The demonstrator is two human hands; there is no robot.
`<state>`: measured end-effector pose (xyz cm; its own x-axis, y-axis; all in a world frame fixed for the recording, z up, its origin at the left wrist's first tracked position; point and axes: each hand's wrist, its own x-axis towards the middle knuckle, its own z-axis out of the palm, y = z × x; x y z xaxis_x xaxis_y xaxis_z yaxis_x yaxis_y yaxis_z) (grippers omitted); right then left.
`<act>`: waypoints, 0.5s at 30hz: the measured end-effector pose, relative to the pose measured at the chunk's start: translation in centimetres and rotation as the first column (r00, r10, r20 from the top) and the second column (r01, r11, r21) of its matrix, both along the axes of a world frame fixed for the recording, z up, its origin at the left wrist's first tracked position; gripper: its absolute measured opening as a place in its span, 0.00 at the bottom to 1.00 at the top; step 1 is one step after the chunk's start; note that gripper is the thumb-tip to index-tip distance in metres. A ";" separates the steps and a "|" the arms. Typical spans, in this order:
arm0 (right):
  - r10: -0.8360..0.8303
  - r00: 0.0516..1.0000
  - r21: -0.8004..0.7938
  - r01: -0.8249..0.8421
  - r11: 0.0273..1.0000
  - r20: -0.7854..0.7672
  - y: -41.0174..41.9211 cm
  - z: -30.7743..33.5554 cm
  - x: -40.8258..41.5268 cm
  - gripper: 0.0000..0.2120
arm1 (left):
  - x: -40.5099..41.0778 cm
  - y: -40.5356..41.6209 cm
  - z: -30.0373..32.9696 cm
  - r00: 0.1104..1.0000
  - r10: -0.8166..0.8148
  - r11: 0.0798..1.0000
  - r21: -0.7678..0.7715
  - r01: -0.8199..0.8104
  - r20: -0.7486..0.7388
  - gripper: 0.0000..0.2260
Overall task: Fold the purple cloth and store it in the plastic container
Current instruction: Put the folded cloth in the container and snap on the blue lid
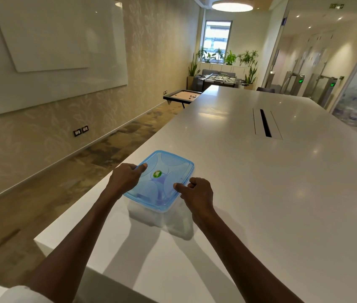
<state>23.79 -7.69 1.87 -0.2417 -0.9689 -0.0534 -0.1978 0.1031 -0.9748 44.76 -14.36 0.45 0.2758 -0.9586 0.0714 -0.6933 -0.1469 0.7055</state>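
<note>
A clear plastic container point(149, 213) stands near the left corner of the white table point(260, 193), covered by a translucent blue lid point(168, 169) with a green sticker. A purple shape, the cloth point(161, 182), shows faintly through the lid. My left hand point(127, 177) grips the lid's left edge with the thumb on top. My right hand point(196, 193) holds the lid's right edge, thumb pressed on the rim, fingers curled.
The table's left edge and near corner lie close to the container, with carpeted floor below. A cable slot point(265, 123) is set in the table farther back. A low game table point(182, 96) stands beyond the table's far left side.
</note>
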 end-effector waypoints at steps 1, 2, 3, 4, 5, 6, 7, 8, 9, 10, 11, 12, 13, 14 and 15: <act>0.000 1.000 0.010 -0.001 1.000 0.021 -0.1 -0.1 0.0 0.22 | 0.0 -0.1 0.0 1.000 -0.004 1.000 0.008 0.004 0.007 0.29; 0.000 0.999 0.012 -0.001 1.000 0.039 -0.1 -0.1 -0.2 0.19 | 0.0 -0.3 0.0 1.000 -0.005 1.000 0.020 0.005 0.007 0.28; 0.001 0.997 0.012 -0.002 1.000 0.079 -0.2 -0.3 -0.3 0.12 | -0.1 -0.4 0.0 1.000 -0.009 0.999 0.036 0.008 0.005 0.27; 0.007 0.993 0.026 -0.010 1.000 0.120 0.1 -0.1 -0.3 0.12 | -0.2 -0.4 0.0 1.000 -0.013 0.998 0.056 0.013 -0.001 0.25; 0.015 0.986 0.055 -0.025 0.998 0.166 0.1 0.0 -0.3 0.21 | -0.3 -0.4 -0.1 1.000 -0.017 0.997 0.073 0.018 -0.013 0.24; 0.024 0.978 0.080 -0.041 0.996 0.207 0.2 0.0 -0.2 0.27 | -0.4 -0.4 -0.1 0.999 -0.016 0.996 0.089 0.019 -0.033 0.23; 0.037 0.976 0.083 -0.056 0.995 0.217 0.3 -0.1 -0.2 0.30 | -0.5 -0.4 0.0 0.999 -0.013 0.994 0.108 0.018 -0.045 0.25; 0.049 0.974 0.079 -0.068 0.995 0.223 0.5 0.0 -0.1 0.32 | -0.5 -0.4 0.1 0.999 -0.019 0.991 0.135 0.023 -0.034 0.26; 0.068 0.973 0.076 -0.086 0.993 0.222 0.6 -0.1 -0.1 0.33 | -0.6 -0.4 0.2 0.999 -0.042 0.986 0.163 0.041 -0.001 0.28; 0.079 0.971 0.075 -0.098 0.992 0.227 0.7 0.1 -0.1 0.33 | -0.7 -0.4 0.4 0.997 -0.074 0.979 0.194 0.066 0.035 0.28; 0.090 0.972 0.073 -0.108 0.991 0.216 0.8 0.1 -0.1 0.32 | -0.8 -0.4 0.5 0.994 -0.098 0.973 0.217 0.083 0.058 0.28; 0.098 0.971 0.075 -0.117 0.990 0.216 0.8 0.1 -0.1 0.31 | -1.0 -0.4 0.7 0.991 -0.110 0.968 0.234 0.091 0.070 0.29; 0.106 0.969 0.079 -0.127 0.989 0.224 0.8 -0.1 -0.1 0.30 | -1.0 -0.5 0.8 0.991 -0.112 0.967 0.240 0.091 0.075 0.29; 0.105 0.965 0.089 -0.130 0.988 0.242 0.9 0.0 0.0 0.29 | -1.1 -0.5 0.9 0.989 -0.117 0.966 0.242 0.092 0.092 0.29; 0.094 0.963 0.103 -0.123 0.987 0.252 1.0 0.1 0.0 0.30 | -1.2 -0.6 0.9 0.987 -0.119 0.964 0.250 0.090 0.105 0.29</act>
<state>23.79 -6.72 1.92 -0.1005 -0.9721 -0.2119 0.0299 0.2100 -0.9773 43.58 -14.94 1.34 0.1771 -0.9739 -0.1418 -0.7899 -0.2266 0.5699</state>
